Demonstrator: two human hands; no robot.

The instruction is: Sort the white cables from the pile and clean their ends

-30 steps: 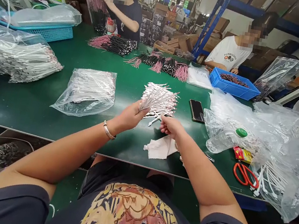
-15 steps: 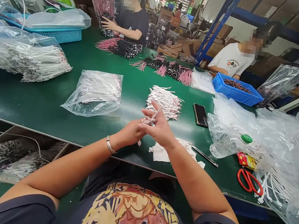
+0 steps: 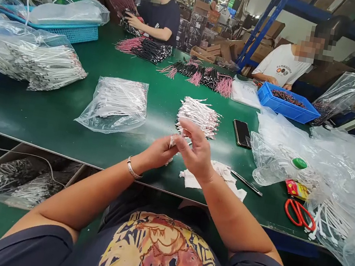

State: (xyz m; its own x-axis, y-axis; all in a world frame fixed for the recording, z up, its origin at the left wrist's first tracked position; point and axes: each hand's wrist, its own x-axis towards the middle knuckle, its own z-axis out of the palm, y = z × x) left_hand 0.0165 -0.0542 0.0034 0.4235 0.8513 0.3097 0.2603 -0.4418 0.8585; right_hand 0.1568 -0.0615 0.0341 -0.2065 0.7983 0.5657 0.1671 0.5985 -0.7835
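My left hand [image 3: 160, 151] is closed around a small bunch of white wires [image 3: 172, 141], most of which it hides. My right hand [image 3: 196, 148] is raised just beside it, fingers apart, and seems to hold nothing. Directly beyond both hands lies a loose pile of white wires with pink ends [image 3: 198, 117]. A crumpled white tissue [image 3: 212, 179] lies under my right wrist, and a slim metal-tipped tool [image 3: 246, 182] lies to its right.
Left of the pile is a clear bag of white wires [image 3: 115, 106]. To the right are a phone [image 3: 242, 133], red scissors [image 3: 299, 214] and a plastic bottle [image 3: 276, 172]. Two co-workers sit across the green workbench [image 3: 62, 124], near pink-and-black wire bundles [image 3: 204, 77].
My hands have drawn back from the pile toward the table's near edge and come together. The fan of wires in my left hand now looks smaller, mostly hidden in my fingers.
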